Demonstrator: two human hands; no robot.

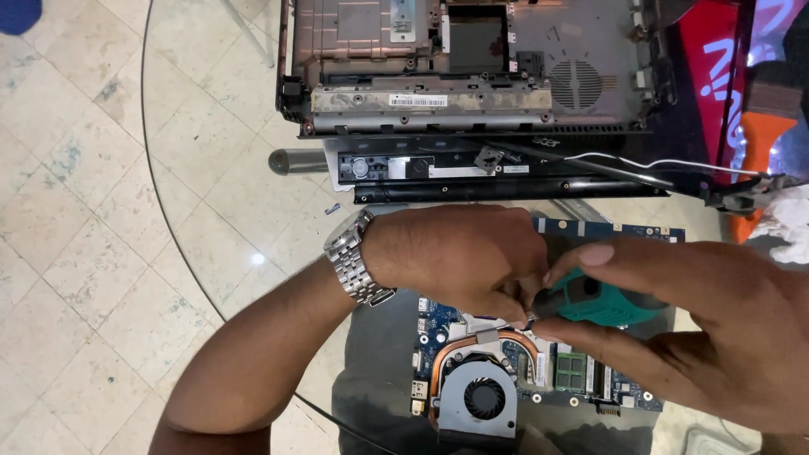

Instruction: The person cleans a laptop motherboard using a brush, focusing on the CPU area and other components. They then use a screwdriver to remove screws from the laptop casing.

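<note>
Round glass table (194,227) over tiled floor (59,253)

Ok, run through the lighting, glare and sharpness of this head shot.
Head view: even, soft light; one small bright glint on the glass table; the motherboard and fan are sharp; the left hand and right hand on the teal screwdriver look slightly soft; the red item top right is blurred.

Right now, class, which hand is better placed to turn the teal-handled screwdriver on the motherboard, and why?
Right. The right hand already grips the teal-handled screwdriver, while the left hand pinches near its tip above the blue motherboard, beside the cooling fan, probably steadying it.
</note>
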